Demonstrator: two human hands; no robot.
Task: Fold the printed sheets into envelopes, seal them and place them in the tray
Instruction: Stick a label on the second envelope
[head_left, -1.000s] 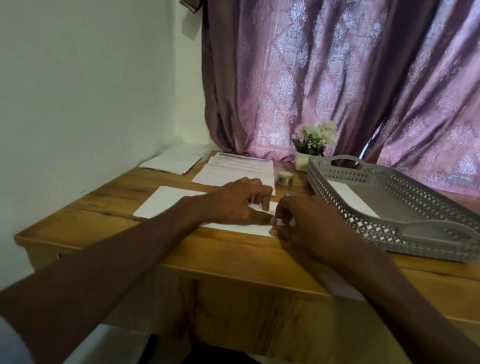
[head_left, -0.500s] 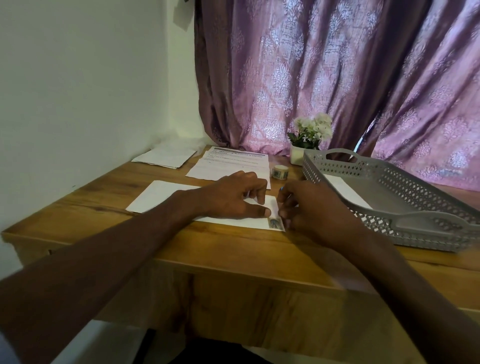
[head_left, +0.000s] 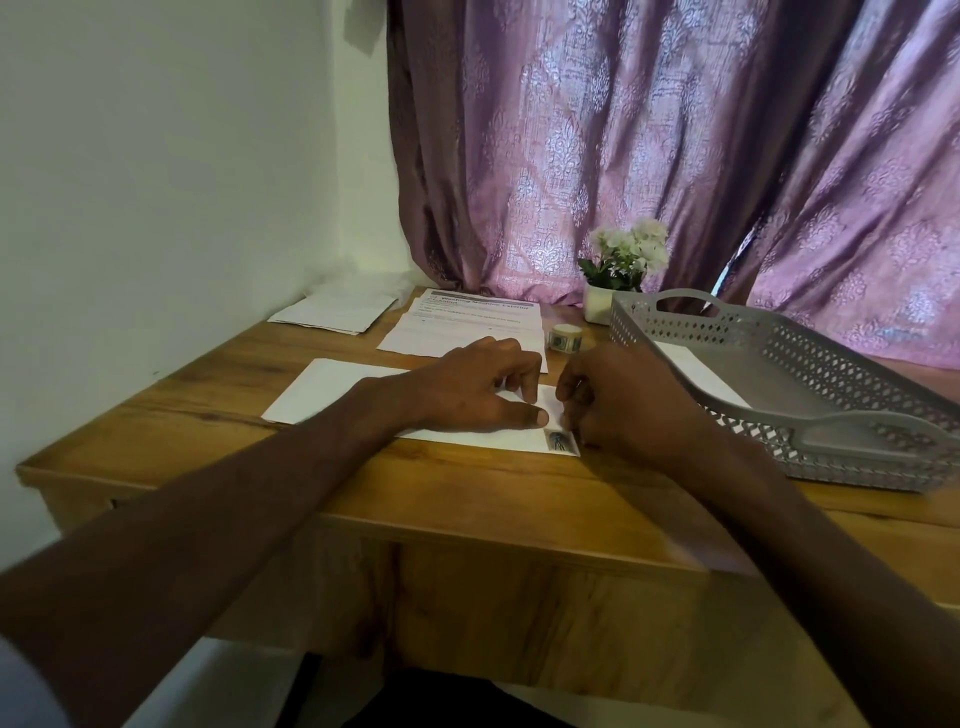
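Observation:
A long white envelope (head_left: 322, 387) lies flat on the wooden table (head_left: 467, 493). My left hand (head_left: 478, 387) presses down on its middle with fingers spread and thumb along the near edge. My right hand (head_left: 623, 400) rests at its right end with fingers curled on the edge. A small dark-patterned sticker (head_left: 560, 441) sits on the envelope's near right corner. Behind my hands lies the stack of printed sheets (head_left: 467, 322). The grey perforated tray (head_left: 831, 447) stands to the right with one white envelope (head_left: 696, 371) inside.
A small roll of patterned tape (head_left: 565, 338) stands between the sheets and the tray. A white pot of flowers (head_left: 597, 304) is at the back by the purple curtain. Spare white envelopes (head_left: 337, 312) lie at the back left, beside the wall.
My right hand has drawn back slightly to the right, uncovering the sticker on the envelope's corner. My left hand stays pressed on the envelope.

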